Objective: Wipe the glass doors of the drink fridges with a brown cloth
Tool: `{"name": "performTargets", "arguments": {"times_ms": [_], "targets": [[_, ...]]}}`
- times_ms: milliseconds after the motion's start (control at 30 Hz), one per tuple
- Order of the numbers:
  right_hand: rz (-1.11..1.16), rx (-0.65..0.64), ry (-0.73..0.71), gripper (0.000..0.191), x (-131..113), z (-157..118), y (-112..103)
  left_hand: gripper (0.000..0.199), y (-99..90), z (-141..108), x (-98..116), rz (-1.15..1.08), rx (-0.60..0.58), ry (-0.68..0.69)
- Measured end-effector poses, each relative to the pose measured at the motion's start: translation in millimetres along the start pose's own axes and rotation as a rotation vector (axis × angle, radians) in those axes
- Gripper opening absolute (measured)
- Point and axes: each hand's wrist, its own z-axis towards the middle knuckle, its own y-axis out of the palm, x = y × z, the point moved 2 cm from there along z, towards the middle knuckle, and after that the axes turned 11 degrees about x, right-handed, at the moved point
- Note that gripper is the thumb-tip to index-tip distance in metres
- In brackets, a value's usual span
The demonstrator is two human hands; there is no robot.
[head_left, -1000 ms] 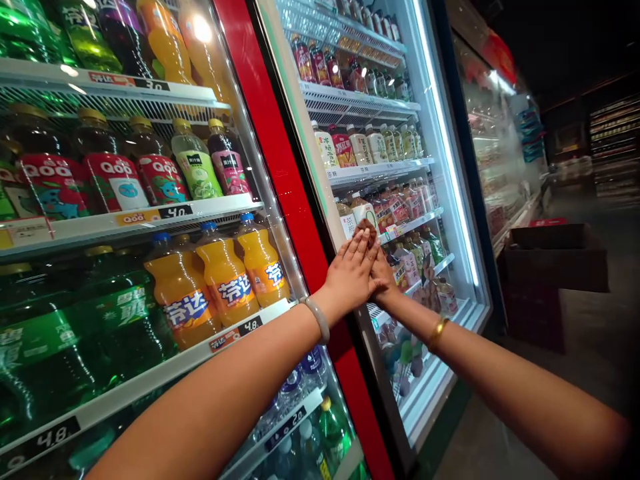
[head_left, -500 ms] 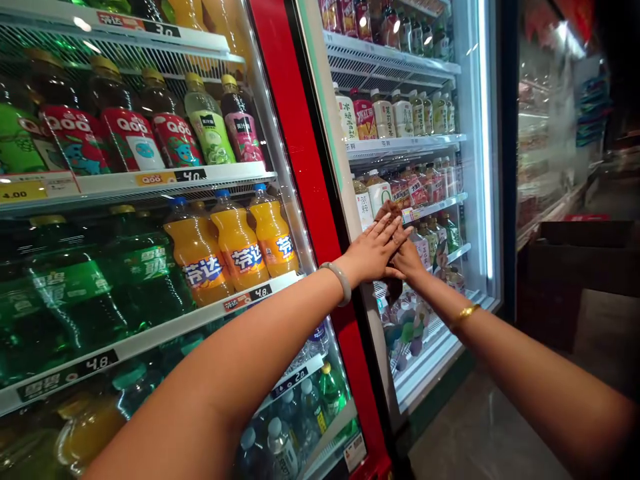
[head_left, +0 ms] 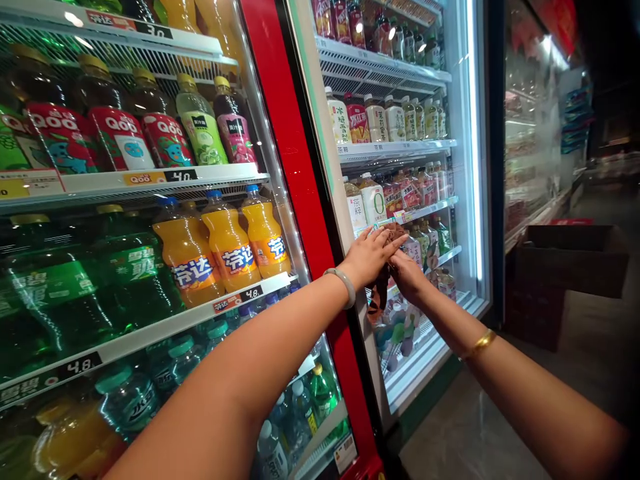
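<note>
My left hand, with a pale bangle at the wrist, reaches forward to the edge between two glass-fronted drink fridges. Its fingers are stretched out and lie against a crumpled brown cloth. Close against it on the right, my right hand, with a gold bracelet on the wrist, has its fingers curled around the same cloth. Part of the cloth shows above the fingers and part hangs below. The right fingertips are partly hidden by cloth and by my left hand. Directly behind both hands is the right fridge's glass door.
On the left, a red-framed fridge holds shelves of soda and juice bottles. The right fridge has rows of tea bottles under a bright light strip. Farther right, a dark box stands on the floor near another display case.
Both hands have shifted slightly down, and my left hand's fingers no longer overlap the right hand as much. More of the brown cloth shows. The view has turned slightly right.
</note>
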Motion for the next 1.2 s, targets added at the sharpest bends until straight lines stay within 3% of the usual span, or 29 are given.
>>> {"name": "performTargets", "arguments": {"times_ms": [167,233,367,467,633,733,833,1000,1100,1200], "targets": [[-0.089,-0.015,0.003,0.039,-6.1,-3.9,-19.6,0.058,5.4,-0.1,8.6,0.044,0.099,0.017],[-0.134,-0.002,-0.054,0.048,-5.8,-2.5,-15.9,0.056,8.4,3.9,7.0,0.048,0.104,-0.032],[-0.214,0.042,-0.219,0.064,-3.0,12.2,2.0,0.062,12.5,15.8,2.1,0.056,0.121,-0.279],[-0.26,0.061,-0.29,0.073,13.6,10.1,4.8,0.064,16.4,9.3,14.2,0.062,0.094,-0.296],[-0.307,0.067,-0.312,0.068,51.5,-16.7,0.3,0.067,18.1,-26.3,35.5,0.028,0.023,-0.191],[-0.364,0.106,-0.452,0.063,46.7,-4.2,9.1,0.067,10.4,-29.4,24.5,-0.007,0.041,-0.246],[-0.436,0.21,-0.66,0.052,32.9,21.0,14.0,0.066,7.9,-15.3,14.2,-0.024,0.085,-0.321],[-0.432,0.332,-0.794,0.038,46.7,18.4,0.3,0.067,40.3,-3.5,38.8,-0.055,0.097,-0.483],[-0.411,0.388,-0.824,0.042,55.4,9.9,1.1,0.073,52.7,-12.3,51.8,-0.096,0.154,-0.519],[-0.394,0.373,-0.914,0.056,39.4,23.9,11.5,0.079,35.5,-15.3,45.3,-0.104,0.217,-0.501]]}}
